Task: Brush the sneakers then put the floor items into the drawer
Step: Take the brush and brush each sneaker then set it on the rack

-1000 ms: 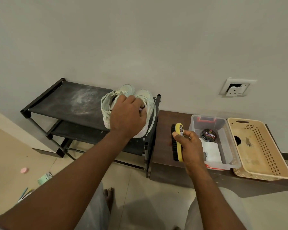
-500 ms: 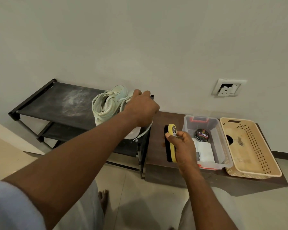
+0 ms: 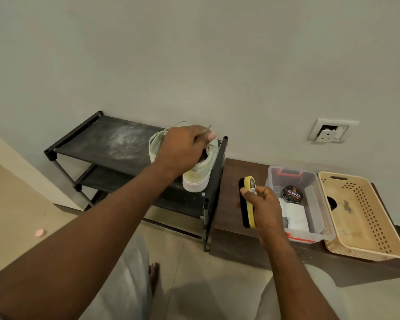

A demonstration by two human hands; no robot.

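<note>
Two pale white sneakers (image 3: 198, 174) sit on the top shelf of a black shoe rack (image 3: 106, 144) against the wall. My left hand (image 3: 183, 148) reaches over them and grips the collar of the right-hand sneaker, fingers curled inside its opening; the other sneaker is mostly hidden behind the hand. My right hand (image 3: 267, 207) holds a shoe brush (image 3: 248, 200) with a yellow back and black bristles, upright above the low brown cabinet (image 3: 231, 218) to the right of the rack.
On the cabinet stand a clear plastic box (image 3: 314, 188) with a polish tin (image 3: 292, 193) and white cloth, and a beige perforated basket (image 3: 379, 229). A small pink item (image 3: 40, 232) lies on the floor at left. A wall socket (image 3: 330, 133) is above the cabinet.
My left hand has shifted from resting over both sneakers to gripping the right one's collar. The view has swung a little; the brush hand stays about the same.
</note>
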